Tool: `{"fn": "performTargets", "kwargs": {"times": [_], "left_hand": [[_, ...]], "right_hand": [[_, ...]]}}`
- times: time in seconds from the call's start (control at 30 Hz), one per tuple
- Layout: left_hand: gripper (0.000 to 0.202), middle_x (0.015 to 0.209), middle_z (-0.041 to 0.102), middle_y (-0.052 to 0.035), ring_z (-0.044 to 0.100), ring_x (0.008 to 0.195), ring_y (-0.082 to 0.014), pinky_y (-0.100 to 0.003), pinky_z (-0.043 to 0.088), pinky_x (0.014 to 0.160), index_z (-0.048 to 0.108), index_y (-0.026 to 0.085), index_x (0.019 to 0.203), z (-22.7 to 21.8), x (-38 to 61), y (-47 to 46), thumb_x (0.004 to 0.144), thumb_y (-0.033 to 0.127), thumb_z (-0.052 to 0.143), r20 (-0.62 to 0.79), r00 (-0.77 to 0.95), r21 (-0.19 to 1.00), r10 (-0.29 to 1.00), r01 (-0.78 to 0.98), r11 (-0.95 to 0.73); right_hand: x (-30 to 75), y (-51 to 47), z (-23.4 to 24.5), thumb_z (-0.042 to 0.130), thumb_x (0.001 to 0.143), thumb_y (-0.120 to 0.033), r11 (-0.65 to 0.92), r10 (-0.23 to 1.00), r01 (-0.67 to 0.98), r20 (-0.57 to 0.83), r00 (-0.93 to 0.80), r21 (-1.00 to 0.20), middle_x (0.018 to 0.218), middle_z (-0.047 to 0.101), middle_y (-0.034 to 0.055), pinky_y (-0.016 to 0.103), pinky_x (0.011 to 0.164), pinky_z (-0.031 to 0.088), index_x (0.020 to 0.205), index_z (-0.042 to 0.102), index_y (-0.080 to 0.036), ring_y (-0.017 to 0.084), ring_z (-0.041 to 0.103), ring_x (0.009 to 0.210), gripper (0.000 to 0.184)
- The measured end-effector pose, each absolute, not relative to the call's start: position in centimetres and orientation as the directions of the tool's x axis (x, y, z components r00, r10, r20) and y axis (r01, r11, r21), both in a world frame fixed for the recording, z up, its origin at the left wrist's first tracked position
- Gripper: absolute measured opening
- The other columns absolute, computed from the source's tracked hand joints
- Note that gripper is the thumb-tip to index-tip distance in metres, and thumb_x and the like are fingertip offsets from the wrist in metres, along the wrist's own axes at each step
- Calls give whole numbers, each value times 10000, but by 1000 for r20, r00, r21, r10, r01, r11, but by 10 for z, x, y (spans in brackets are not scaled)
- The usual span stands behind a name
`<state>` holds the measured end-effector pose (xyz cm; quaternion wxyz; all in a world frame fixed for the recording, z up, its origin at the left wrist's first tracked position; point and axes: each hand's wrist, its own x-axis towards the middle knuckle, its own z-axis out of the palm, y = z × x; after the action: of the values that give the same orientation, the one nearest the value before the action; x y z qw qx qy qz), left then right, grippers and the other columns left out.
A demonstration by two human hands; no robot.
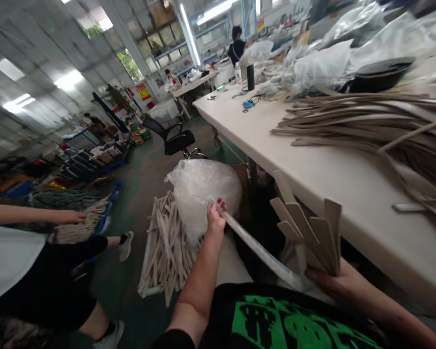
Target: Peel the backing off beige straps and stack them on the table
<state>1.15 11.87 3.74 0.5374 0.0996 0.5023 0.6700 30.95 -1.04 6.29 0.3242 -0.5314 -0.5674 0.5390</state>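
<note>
My left hand is closed on the upper end of a long flat strip in a clear wrapper, beside a bulging clear plastic bag. The strip slants down across my lap toward my right hand. My right hand grips a fanned bunch of beige flat strips held upright just below the table's front edge. Below my left hand a white tray of loose beige strips lies on the floor.
A big heap of beige strips covers the table's right part, with white bags behind. A co-worker sits at left, hand on another bundle. A black office chair stands in the aisle; people work at far tables.
</note>
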Motion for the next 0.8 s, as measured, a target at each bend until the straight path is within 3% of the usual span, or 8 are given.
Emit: {"fn": "performTargets", "kwargs": {"times": [0.1, 0.17, 0.27, 0.37, 0.6, 0.8], "left_hand": [[162, 983, 719, 20, 655, 740, -79, -170, 472, 655, 514, 223, 1087, 50, 27, 102, 937, 169, 482, -321, -341, 822, 884, -563, 82], [183, 990, 725, -13, 666, 690, -104, -201, 488, 613, 529, 216, 1071, 51, 44, 84, 894, 235, 575, -318, -240, 833, 917, -533, 149], [292, 1019, 724, -38, 668, 687, -126, -229, 510, 597, 584, 214, 1064, 45, 67, 56, 818, 340, 677, -288, -68, 863, 955, -450, 228], [310, 969, 726, -32, 653, 688, -131, -231, 503, 598, 638, 218, 1078, 39, 79, 31, 805, 359, 685, -298, 40, 873, 954, -393, 289], [346, 970, 732, -32, 641, 676, -139, -244, 508, 602, 674, 223, 1095, 26, 86, 2, 782, 371, 701, -377, 139, 861, 916, -313, 401], [296, 1003, 733, -29, 671, 749, -165, -269, 540, 673, 678, 241, 1053, 27, 88, 1, 825, 430, 673, -338, 182, 881, 924, -285, 378]], "right_hand": [[292, 10, 65, 751, 637, -664, -287, 917, 147, -316, -242, -947, 495, 431, -20, 256, 410, 314, 602, 545, -201, 128, 377, 446, 508], [278, 25, 69, 772, 608, -684, -306, 922, 85, -317, -222, -948, 486, 393, -44, 245, 414, 256, 634, 553, -188, 101, 319, 442, 543], [259, 46, 74, 793, 577, -690, -269, 946, -27, -259, -195, -963, 502, 424, -47, 241, 427, 246, 727, 604, -166, 98, 330, 454, 577], [250, 62, 77, 797, 594, -679, -230, 966, -122, -211, -146, -966, 484, 418, -58, 237, 432, 230, 706, 570, -179, 90, 320, 449, 560], [249, 76, 76, 824, 629, -610, -239, 969, -272, -213, -122, -932, 478, 414, -62, 228, 423, 246, 641, 513, -190, 82, 325, 444, 523], [242, 80, 74, 827, 613, -598, -230, 973, -337, -212, -90, -913, 486, 397, -66, 216, 403, 247, 653, 543, -182, 78, 312, 443, 505]]}}
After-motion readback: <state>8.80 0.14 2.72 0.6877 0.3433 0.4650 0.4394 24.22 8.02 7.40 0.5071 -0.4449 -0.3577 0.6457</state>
